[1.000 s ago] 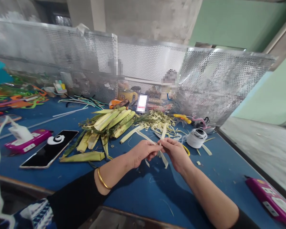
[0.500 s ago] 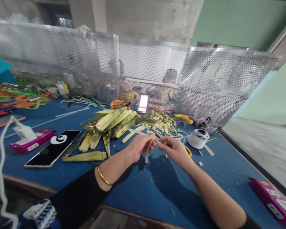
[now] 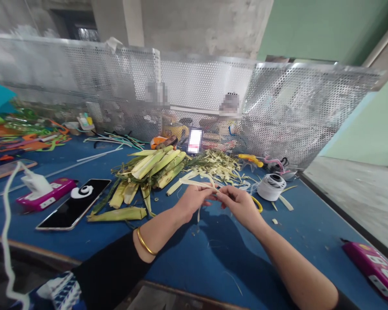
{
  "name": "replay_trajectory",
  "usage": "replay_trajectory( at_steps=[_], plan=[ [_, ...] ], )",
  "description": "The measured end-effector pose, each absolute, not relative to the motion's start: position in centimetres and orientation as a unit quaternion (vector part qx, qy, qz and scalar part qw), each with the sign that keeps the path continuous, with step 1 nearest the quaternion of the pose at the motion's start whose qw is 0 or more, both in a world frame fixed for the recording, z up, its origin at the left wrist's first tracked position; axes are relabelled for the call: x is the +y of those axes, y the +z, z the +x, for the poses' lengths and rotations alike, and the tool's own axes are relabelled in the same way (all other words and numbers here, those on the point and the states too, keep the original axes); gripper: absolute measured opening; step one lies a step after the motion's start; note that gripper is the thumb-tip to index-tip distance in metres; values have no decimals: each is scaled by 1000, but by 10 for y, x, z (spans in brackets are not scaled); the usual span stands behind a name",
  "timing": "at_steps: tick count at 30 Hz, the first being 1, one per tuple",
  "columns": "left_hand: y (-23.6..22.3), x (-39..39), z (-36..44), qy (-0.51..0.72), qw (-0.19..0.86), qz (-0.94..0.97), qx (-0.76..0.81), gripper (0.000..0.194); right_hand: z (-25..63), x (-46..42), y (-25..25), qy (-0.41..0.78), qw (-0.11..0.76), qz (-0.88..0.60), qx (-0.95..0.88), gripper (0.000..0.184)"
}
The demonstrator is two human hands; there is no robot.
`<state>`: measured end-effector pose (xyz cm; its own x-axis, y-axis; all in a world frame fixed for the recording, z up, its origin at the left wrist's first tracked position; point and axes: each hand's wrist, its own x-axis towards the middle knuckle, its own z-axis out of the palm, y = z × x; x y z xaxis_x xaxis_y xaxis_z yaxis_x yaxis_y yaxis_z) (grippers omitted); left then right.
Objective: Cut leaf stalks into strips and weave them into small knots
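My left hand (image 3: 194, 200) and my right hand (image 3: 237, 201) meet above the blue table, both with fingers closed on a pale corn husk strip (image 3: 195, 183). One end of the strip sticks out to the left over my left hand, and a thin tail hangs below the fingers. Where the strip crosses between the fingertips is partly hidden. Beyond my left hand lies a pile of corn husks (image 3: 155, 165), with a heap of husk shreds (image 3: 218, 164) to its right. A spool of white thread (image 3: 270, 187) stands to the right of my right hand, beside a yellow scissor-like handle (image 3: 257, 204).
On the left lie a black phone (image 3: 76, 206) and a magenta power strip (image 3: 47, 194) with a white plug and cable. Another magenta power strip (image 3: 373, 269) is at the right edge. A perforated metal screen (image 3: 200, 79) runs along the back.
The husk strip has turned between my fingers: an end that pointed up, then down, now lies out to the left. My hands stay close together over the same spot.
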<state>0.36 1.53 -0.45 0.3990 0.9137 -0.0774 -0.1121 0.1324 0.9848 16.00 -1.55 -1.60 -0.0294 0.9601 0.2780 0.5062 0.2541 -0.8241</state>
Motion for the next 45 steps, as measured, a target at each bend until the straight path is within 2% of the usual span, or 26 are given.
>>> replay_trajectory(
  at_steps=[4,8,12,14,17,21,25,32,35,39,45],
  plan=[
    [-7,9,7,363,632,593,343,31,159,-14,-19,291,485,-542,-621,29],
    [-6,9,7,376,638,571,356,36,166,-11,-15,238,514,-552,-612,26],
    [1,16,2,432,652,496,377,27,176,-11,-6,161,502,-554,-644,20],
    [4,19,0,406,709,451,359,25,177,-12,-3,118,480,-542,-679,18],
    [4,19,-2,350,760,425,344,35,177,-14,-2,59,442,-520,-729,17],
    [0,13,1,378,685,500,371,26,175,-15,-3,29,406,-508,-759,18],
    [-2,10,3,393,599,572,399,16,173,-16,-3,49,395,-510,-762,18],
    [-3,11,2,386,521,654,391,31,172,-16,-3,121,402,-513,-749,21],
    [-2,10,1,383,507,665,393,28,172,-16,-2,170,399,-525,-732,26],
    [1,7,2,375,561,630,385,20,172,-15,-2,220,397,-537,-711,32],
    [0,5,6,358,712,465,386,17,172,-14,-8,171,386,-535,-732,26]
  ],
)
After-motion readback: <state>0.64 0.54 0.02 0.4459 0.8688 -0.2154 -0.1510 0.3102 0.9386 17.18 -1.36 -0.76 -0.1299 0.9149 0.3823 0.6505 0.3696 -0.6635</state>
